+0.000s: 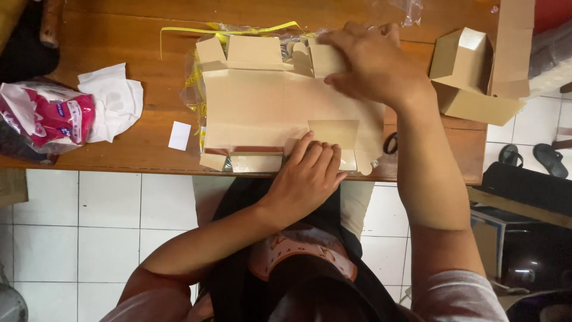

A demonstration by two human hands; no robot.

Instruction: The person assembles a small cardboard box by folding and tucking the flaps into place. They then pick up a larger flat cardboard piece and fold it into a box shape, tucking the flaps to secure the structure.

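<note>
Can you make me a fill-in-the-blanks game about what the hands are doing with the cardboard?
1. Both hands press on a flat, unfolded ____ box blank lying on the wooden table.
2. The left hand pushes down on the blank's ____ edge, the one closest to the person.
3. The right hand rests on the blank's far ____ corner.
4. A box already folded up stands at the table's ____ end.

Missing words: cardboard; near; right; right
</note>
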